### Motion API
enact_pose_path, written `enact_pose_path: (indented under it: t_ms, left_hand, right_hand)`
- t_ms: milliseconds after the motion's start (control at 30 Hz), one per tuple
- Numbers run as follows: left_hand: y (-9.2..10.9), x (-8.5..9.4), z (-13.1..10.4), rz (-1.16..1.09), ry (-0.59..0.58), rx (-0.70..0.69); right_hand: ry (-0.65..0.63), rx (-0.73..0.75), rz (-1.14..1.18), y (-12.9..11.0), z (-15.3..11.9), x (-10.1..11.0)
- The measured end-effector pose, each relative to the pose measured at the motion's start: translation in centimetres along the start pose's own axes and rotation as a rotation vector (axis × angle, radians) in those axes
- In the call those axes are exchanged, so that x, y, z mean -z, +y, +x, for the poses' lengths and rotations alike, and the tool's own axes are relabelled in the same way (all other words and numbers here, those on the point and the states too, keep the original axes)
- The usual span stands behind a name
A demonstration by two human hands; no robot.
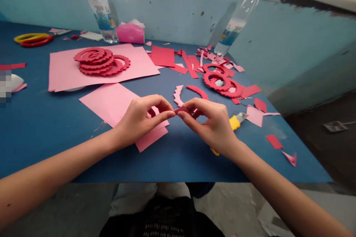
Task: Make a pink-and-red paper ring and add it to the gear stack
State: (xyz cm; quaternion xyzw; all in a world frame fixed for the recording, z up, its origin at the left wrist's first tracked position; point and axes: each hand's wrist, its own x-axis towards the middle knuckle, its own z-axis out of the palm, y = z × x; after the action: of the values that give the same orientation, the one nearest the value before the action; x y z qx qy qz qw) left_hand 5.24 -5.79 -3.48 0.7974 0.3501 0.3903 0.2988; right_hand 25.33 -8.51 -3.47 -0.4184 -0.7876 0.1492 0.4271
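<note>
The right hand (213,123) partly hides the small paper piece (180,109).

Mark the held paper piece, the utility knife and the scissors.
Held paper piece (181,109): head view, on the middle of its exposed face.
Utility knife (235,122): head view, on its yellow handle.
Scissors (46,40): head view, on the red part of the handles.

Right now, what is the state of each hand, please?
Left hand: closed, pinching one end of a small paper piece.
Right hand: closed, pinching its other end.
</note>
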Motion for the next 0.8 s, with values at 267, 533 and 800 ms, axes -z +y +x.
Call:
enact_pose_path:
  t_ms: [267,533,800]
  left_hand:
    - [0.31,0.13,-0.03,0.065,0.021,-0.127]
    - [-0.17,0.05,-0.23,0.102,0.089,-0.227]
    - [-0.37,-0.39,-0.32,0.418,0.249,-0.559]
  right_hand:
    - [-0.028,-0.079,0.171,-0.35,0.3,0.16]
    - [-0.033,-0.204,0.301,-0.08,0.4,0.37]
    - [-0.059,-0.22,0.375,-0.11,0.37,0.12]
